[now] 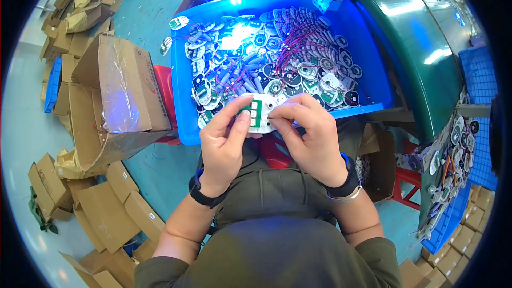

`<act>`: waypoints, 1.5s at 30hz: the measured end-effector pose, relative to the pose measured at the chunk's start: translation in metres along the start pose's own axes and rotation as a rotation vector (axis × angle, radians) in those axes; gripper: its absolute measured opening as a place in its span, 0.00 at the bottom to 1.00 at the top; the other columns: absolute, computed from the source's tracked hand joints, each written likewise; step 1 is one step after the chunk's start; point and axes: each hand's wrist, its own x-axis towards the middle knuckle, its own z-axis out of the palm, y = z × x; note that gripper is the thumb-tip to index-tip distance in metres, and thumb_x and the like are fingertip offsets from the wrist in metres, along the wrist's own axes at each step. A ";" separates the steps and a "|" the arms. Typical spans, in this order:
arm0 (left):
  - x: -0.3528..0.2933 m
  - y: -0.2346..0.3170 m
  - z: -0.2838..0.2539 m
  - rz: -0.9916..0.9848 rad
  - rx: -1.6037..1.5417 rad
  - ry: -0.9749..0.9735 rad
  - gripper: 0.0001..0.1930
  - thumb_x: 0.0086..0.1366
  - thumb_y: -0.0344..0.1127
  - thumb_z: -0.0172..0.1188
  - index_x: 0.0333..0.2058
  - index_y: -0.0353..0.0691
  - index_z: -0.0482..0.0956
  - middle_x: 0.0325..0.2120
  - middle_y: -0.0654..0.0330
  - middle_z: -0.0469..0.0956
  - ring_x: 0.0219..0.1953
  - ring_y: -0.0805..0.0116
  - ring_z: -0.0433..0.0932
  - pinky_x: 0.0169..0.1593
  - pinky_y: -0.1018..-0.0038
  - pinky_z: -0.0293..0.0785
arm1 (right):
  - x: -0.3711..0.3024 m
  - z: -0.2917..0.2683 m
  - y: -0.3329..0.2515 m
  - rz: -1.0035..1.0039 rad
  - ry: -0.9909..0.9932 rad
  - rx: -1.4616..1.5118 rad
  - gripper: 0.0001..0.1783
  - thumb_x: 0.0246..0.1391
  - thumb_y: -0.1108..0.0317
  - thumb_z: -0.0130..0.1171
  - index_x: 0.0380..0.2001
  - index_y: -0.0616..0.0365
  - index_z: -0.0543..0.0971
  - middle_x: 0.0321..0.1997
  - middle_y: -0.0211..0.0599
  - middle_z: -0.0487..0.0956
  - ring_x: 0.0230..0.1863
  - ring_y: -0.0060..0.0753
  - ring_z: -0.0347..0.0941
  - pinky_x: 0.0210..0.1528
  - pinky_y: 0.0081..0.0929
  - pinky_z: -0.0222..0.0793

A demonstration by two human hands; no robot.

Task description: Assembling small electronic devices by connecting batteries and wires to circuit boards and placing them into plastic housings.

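Observation:
In front of my body I hold a white plastic panel [269,122] with a small green circuit board [256,113] on it, carrying pale square parts. My left hand [228,136] grips the panel's left side, its thumb lying over the board. Pinched together, the thumb and forefinger of my right hand [309,136] touch the panel's right side; anything tiny between them is hidden. Just beyond my hands is a blue bin [186,122] heaped with similar white panels [330,81], blue cylindrical cells [248,82] and red wires [290,48].
An open cardboard box [133,88] stands left of the bin, near a red stool [164,82]. Flattened cartons [109,208] lie lower left. A green machine cover [410,48] rises at the right, above a bench with loose parts [453,165]. Bright blue light glares over the bin.

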 end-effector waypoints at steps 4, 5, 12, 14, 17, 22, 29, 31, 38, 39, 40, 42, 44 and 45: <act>0.001 0.008 0.007 -0.029 -0.148 0.039 0.18 0.60 0.24 0.49 0.50 0.29 0.64 0.39 0.54 0.73 0.37 0.72 0.74 0.36 0.78 0.76 | -0.002 0.002 -0.002 -0.025 -0.005 -0.049 0.06 0.40 0.79 0.57 0.26 0.60 0.74 0.25 0.38 0.71 0.27 0.39 0.69 0.28 0.28 0.65; 0.000 0.011 0.009 -0.020 -0.118 0.043 0.19 0.60 0.23 0.49 0.51 0.30 0.63 0.39 0.54 0.73 0.37 0.72 0.74 0.36 0.78 0.76 | -0.002 0.002 -0.003 -0.045 0.000 -0.081 0.07 0.39 0.80 0.58 0.26 0.61 0.75 0.25 0.37 0.71 0.26 0.36 0.70 0.26 0.25 0.65; -0.003 0.017 0.008 -0.040 -0.112 0.051 0.22 0.59 0.22 0.50 0.53 0.31 0.59 0.37 0.52 0.74 0.36 0.71 0.75 0.34 0.79 0.76 | 0.000 -0.003 -0.008 -0.144 -0.054 -0.124 0.08 0.38 0.80 0.57 0.27 0.61 0.74 0.24 0.37 0.69 0.27 0.39 0.69 0.27 0.29 0.65; -0.004 0.018 0.007 -0.030 -0.078 0.034 0.23 0.59 0.23 0.49 0.53 0.32 0.58 0.38 0.51 0.74 0.37 0.70 0.75 0.33 0.79 0.77 | 0.001 -0.003 -0.008 -0.139 -0.045 -0.091 0.08 0.38 0.80 0.57 0.27 0.60 0.74 0.24 0.37 0.69 0.26 0.39 0.68 0.27 0.29 0.65; -0.005 0.022 0.008 -0.026 -0.059 0.022 0.22 0.59 0.23 0.49 0.53 0.32 0.59 0.38 0.51 0.74 0.37 0.70 0.75 0.33 0.79 0.77 | 0.002 -0.004 -0.007 -0.129 -0.041 -0.044 0.08 0.39 0.80 0.57 0.27 0.60 0.74 0.24 0.37 0.69 0.25 0.38 0.68 0.25 0.29 0.64; -0.004 0.027 0.007 -0.078 -0.116 0.002 0.21 0.60 0.23 0.49 0.52 0.31 0.60 0.36 0.52 0.74 0.36 0.71 0.75 0.33 0.79 0.76 | 0.003 -0.008 -0.011 -0.132 -0.067 -0.033 0.07 0.39 0.80 0.57 0.26 0.60 0.74 0.23 0.37 0.68 0.25 0.38 0.68 0.25 0.29 0.64; -0.003 0.029 0.005 -0.040 -0.046 -0.043 0.20 0.60 0.24 0.49 0.52 0.31 0.61 0.36 0.52 0.74 0.36 0.72 0.74 0.33 0.79 0.76 | 0.004 -0.010 -0.011 -0.141 -0.074 -0.032 0.07 0.39 0.80 0.57 0.26 0.60 0.74 0.23 0.37 0.68 0.24 0.38 0.68 0.24 0.29 0.64; -0.003 0.029 0.005 -0.043 -0.056 -0.042 0.20 0.60 0.24 0.49 0.52 0.31 0.61 0.36 0.53 0.74 0.36 0.72 0.74 0.33 0.79 0.76 | 0.004 -0.010 -0.011 -0.142 -0.073 -0.031 0.07 0.39 0.80 0.57 0.26 0.60 0.74 0.23 0.37 0.68 0.24 0.38 0.68 0.24 0.28 0.64; -0.002 0.030 0.005 -0.030 -0.028 -0.048 0.20 0.60 0.24 0.50 0.52 0.32 0.61 0.36 0.53 0.74 0.36 0.73 0.74 0.33 0.80 0.75 | 0.004 -0.011 -0.010 -0.155 -0.096 -0.063 0.10 0.36 0.81 0.58 0.27 0.59 0.75 0.24 0.36 0.69 0.24 0.34 0.68 0.24 0.25 0.64; -0.002 0.030 0.005 -0.035 -0.020 -0.048 0.20 0.60 0.24 0.50 0.52 0.32 0.61 0.36 0.53 0.74 0.36 0.74 0.74 0.33 0.80 0.75 | 0.004 -0.011 -0.009 -0.170 -0.107 -0.058 0.11 0.35 0.80 0.57 0.27 0.59 0.73 0.24 0.37 0.68 0.24 0.38 0.68 0.24 0.29 0.64; -0.002 0.030 0.006 -0.037 -0.021 -0.048 0.20 0.60 0.24 0.50 0.52 0.32 0.61 0.36 0.53 0.74 0.36 0.74 0.74 0.33 0.80 0.75 | 0.003 -0.011 -0.007 -0.168 -0.107 -0.058 0.11 0.35 0.80 0.57 0.27 0.59 0.73 0.24 0.37 0.68 0.24 0.38 0.68 0.24 0.29 0.64; -0.002 0.029 0.008 0.001 0.044 -0.017 0.20 0.59 0.23 0.51 0.51 0.32 0.63 0.36 0.55 0.74 0.35 0.76 0.73 0.33 0.81 0.73 | 0.002 -0.009 -0.005 -0.194 -0.108 -0.130 0.11 0.34 0.80 0.56 0.28 0.59 0.73 0.25 0.37 0.69 0.24 0.37 0.68 0.24 0.28 0.64; -0.003 0.026 0.005 0.060 0.102 -0.040 0.19 0.59 0.23 0.51 0.50 0.32 0.64 0.36 0.55 0.74 0.34 0.76 0.73 0.33 0.82 0.73 | 0.001 -0.006 -0.005 -0.236 -0.074 -0.189 0.12 0.34 0.80 0.56 0.28 0.59 0.73 0.26 0.37 0.69 0.24 0.37 0.68 0.24 0.28 0.64; -0.003 0.025 0.004 0.120 0.161 -0.062 0.19 0.58 0.22 0.52 0.50 0.32 0.65 0.36 0.56 0.74 0.34 0.77 0.73 0.33 0.83 0.72 | 0.000 -0.005 -0.005 -0.279 -0.039 -0.247 0.12 0.34 0.79 0.55 0.28 0.60 0.73 0.26 0.37 0.70 0.24 0.37 0.68 0.24 0.29 0.63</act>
